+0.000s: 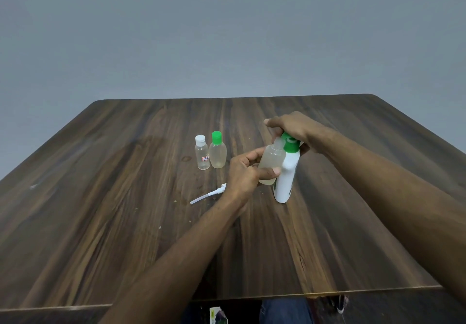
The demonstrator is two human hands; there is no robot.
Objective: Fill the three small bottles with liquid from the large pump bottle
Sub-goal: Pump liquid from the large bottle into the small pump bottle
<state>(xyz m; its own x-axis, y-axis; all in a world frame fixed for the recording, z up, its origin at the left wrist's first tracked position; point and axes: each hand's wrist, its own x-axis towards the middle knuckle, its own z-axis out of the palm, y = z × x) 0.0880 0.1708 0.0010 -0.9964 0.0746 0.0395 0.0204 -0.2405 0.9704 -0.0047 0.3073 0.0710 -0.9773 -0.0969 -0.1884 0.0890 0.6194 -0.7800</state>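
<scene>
- The wooden table (126,197) carries everything; it is flat and bare-grained, so anything I set down upright should stand without trouble.
- The large pump bottle (286,179) stands upright near the table's middle, white with a green collar and pump head. It looks like stiff plastic, and I judge it the heaviest thing here, steady enough to be pressed from above without tipping.
- My right hand (293,128) lies over the green pump head with fingers curled down around it, grasping the top. Holding it at the head seems right, since the smooth body could be slippery.
- My left hand (243,172) grips the open small bottle (271,163) round its body, thumb in front and fingers behind. It touches the pump bottle's side, neck tilted toward the nozzle.
- That bottle is clear, thin plastic, holding pale liquid partway up. I judge it light and a little soft, so a hard squeeze could push liquid out; a grip at mid-body keeps the uncapped neck free.
- The green-capped bottle (218,154) stands to the left, closed, with pale liquid inside.
- The white-capped bottle (201,152) stands just beside it, closed and clear.
- A white sprayer top (209,193) with its dip tube lies on the table near my left wrist.
</scene>
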